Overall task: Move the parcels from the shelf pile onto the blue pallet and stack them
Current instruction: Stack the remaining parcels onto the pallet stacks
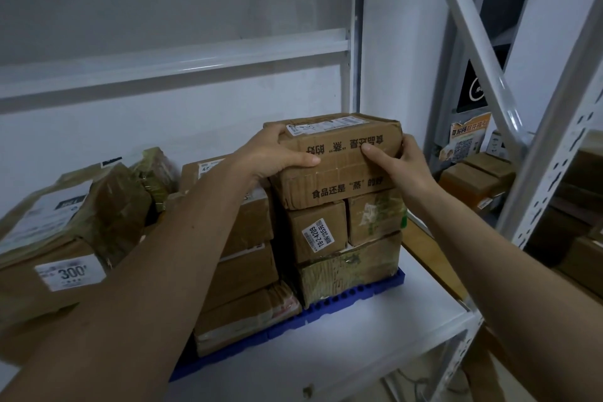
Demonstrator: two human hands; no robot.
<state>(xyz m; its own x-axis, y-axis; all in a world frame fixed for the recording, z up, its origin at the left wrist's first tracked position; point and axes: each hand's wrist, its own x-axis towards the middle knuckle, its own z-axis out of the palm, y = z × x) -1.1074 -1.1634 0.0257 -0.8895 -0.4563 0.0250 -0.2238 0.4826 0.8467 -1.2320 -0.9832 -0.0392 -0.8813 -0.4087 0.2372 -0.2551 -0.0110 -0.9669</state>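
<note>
Two bare forearms reach forward from the bottom of the view over a white shelf (391, 330). On that shelf lies the blue pallet (332, 307), its gridded edge showing beneath the stacked cartons. Nearest on the pallet, a low brown parcel with tape (248, 320) forms the bottom of a left-hand column, with two more plain cartons above it. Beside that column stands a second stack: a worn, tape-wrapped box (352, 271) at the base, then two smaller boxes side by side, the left one bearing a white barcode label (318, 233). On top of these rests the printed parcel (339, 163), a creased brown carton with black characters on its front and a shipping label on its upper face. The left hand (277, 153) grasps its left end, fingers over the top edge and thumb laid across the front. The right hand (399, 158) grips the right end, thumb pressed on the front face and fingers wrapped round the side. To the left, off the pallet, sits the shelf pile (65, 232), including a carton with a tag reading 300. Behind everything run a white wall and grey shelf uprights (354, 26); further right, more cartons (473, 179) sit on a neighbouring rack.
</note>
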